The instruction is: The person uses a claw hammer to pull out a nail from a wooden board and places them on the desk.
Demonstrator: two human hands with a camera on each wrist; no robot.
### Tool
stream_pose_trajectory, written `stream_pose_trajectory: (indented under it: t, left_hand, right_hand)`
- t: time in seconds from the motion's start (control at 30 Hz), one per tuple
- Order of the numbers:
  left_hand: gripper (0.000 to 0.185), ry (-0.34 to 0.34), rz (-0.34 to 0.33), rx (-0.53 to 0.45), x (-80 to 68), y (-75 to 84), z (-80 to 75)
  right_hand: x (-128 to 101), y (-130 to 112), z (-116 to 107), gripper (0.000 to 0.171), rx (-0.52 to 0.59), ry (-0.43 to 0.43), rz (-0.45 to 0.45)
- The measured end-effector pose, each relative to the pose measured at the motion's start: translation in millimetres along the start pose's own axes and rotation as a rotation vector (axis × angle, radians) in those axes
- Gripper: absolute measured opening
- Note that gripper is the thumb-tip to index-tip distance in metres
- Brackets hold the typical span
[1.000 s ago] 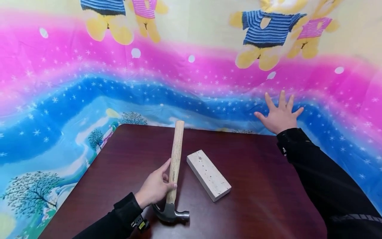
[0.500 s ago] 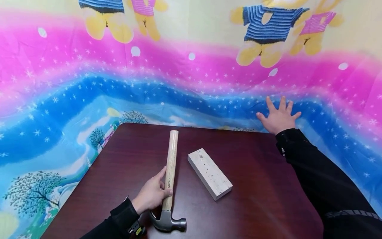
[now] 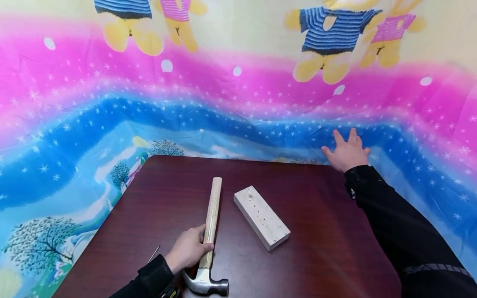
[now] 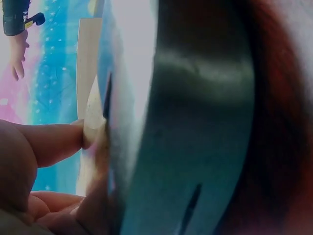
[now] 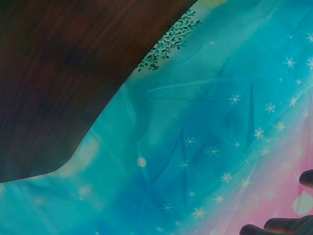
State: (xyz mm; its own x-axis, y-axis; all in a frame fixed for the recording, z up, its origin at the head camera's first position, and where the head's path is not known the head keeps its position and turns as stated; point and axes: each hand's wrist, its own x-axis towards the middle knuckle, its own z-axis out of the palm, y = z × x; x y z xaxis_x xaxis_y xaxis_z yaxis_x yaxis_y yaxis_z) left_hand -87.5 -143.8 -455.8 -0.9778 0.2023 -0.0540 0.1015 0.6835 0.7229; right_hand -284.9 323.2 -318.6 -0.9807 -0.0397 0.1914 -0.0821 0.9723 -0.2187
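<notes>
My left hand [image 3: 189, 248] grips a claw hammer [image 3: 211, 215] low on its wooden handle, close to the metal head. The handle points away from me and the head lies toward me at the table's near side. In the left wrist view the blurred steel hammer head [image 4: 195, 122] fills the middle, with thumb and fingers on the handle behind it. My right hand [image 3: 347, 154] is stretched out at the far right corner, palm down with fingers spread, holding nothing. Only its dark fingertips [image 5: 283, 226] show in the right wrist view.
A pale wooden block [image 3: 262, 217] with several small dark holes lies diagonally right of the hammer. A thin metal rod [image 3: 153, 253] shows beside the left cuff, partly hidden. The dark red table [image 3: 316, 256] ends at a printed cloth [image 3: 238, 99] behind.
My left hand has brought the hammer toward me and slightly left. The right hand has sunk a little, its fingers foreshortened. The thin rod has come into view beside the left cuff.
</notes>
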Motion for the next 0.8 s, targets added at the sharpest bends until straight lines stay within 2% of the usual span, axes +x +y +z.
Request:
stream_pose_trajectory:
  t: [0.2,0.3,0.43,0.63,0.7,0.8]
  left_hand:
    - [0.037,0.012,0.0,0.162,0.8,7.3,0.0]
    - [0.036,0.009,-0.003,0.257,0.0,11.6,-1.2]
    - [0.025,0.015,0.06,0.385,-1.2,14.1,-3.1]
    - [0.036,0.047,0.187,0.53,1.0,16.1,-10.3]
    - [0.034,0.058,0.203,0.556,2.1,17.0,-14.8]
    - [0.031,0.066,0.193,0.58,4.5,18.5,-23.0]
  right_hand:
    - [-2.6,-1.3,0.3,0.09,0.001,0.005,0.01]
    - [-3.8,1.5,3.0,0.09,0.0,0.019,0.001]
    - [-4.1,6.5,8.0,0.085,-0.013,0.043,-0.025]
    - [-2.4,10.5,11.5,0.077,-0.042,0.054,-0.028]
    - [-2.0,11.6,11.7,0.076,-0.046,0.051,-0.022]
    - [-3.1,10.5,11.0,0.076,-0.056,0.038,-0.017]
